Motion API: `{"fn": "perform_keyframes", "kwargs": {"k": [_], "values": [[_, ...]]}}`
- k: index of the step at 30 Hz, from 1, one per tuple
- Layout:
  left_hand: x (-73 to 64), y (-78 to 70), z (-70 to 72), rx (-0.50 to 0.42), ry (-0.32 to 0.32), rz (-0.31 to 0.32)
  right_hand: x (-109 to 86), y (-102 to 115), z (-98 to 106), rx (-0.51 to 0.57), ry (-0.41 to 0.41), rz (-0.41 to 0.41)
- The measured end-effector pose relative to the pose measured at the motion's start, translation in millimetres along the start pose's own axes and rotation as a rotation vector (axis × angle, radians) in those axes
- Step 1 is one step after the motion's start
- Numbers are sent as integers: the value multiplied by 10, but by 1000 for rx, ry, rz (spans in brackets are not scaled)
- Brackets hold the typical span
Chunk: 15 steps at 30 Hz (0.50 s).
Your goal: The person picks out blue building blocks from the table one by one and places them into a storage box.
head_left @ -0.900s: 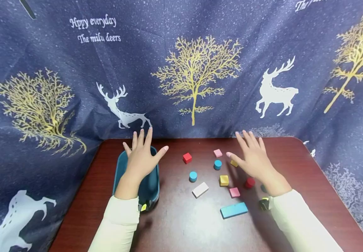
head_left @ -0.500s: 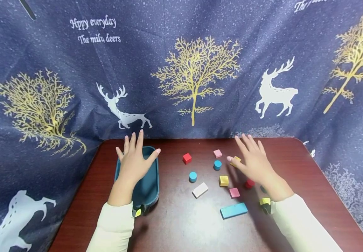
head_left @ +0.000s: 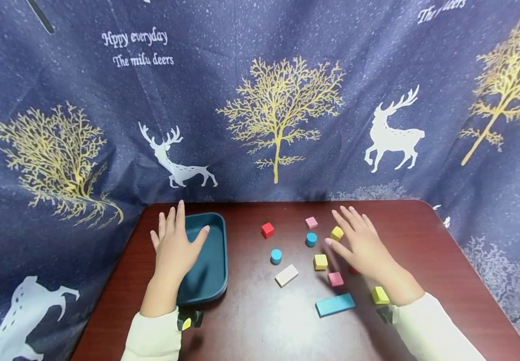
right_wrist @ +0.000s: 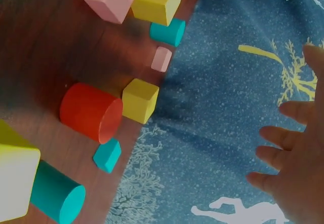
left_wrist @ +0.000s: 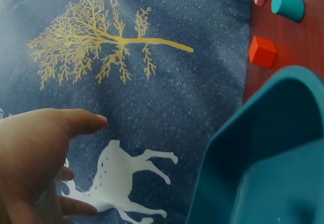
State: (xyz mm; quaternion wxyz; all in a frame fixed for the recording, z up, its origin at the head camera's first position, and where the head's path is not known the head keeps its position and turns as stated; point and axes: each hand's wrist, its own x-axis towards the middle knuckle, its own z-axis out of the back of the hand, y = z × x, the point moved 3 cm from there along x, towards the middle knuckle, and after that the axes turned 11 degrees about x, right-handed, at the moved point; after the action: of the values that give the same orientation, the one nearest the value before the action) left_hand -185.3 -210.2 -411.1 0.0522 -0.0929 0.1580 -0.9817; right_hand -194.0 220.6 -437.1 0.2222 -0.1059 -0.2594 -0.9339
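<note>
Fingers apart, the left hand [head_left: 175, 250] at lower left and right hand [head_left: 364, 249] at lower right hover, seemingly avoiding teal tray [head_left: 224, 255] and yellow cube [head_left: 337, 233].

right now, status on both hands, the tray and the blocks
Left hand empty, at blue tray. Right hand empty, near blocks. Blocks scattered on table, none seen in tray. Right hand mostly hides red cylinder in head view.

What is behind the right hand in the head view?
Part of a red cylinder peeks out; the right hand covers the rest. The right wrist view shows it, near a teal block.
</note>
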Motion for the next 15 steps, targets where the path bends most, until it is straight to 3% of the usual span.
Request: {"fn": "perform_keyframes", "kwargs": {"k": [15], "values": [[-205, 294, -92, 8, 26, 100, -193, 143, -86, 3, 48, 5]]}}
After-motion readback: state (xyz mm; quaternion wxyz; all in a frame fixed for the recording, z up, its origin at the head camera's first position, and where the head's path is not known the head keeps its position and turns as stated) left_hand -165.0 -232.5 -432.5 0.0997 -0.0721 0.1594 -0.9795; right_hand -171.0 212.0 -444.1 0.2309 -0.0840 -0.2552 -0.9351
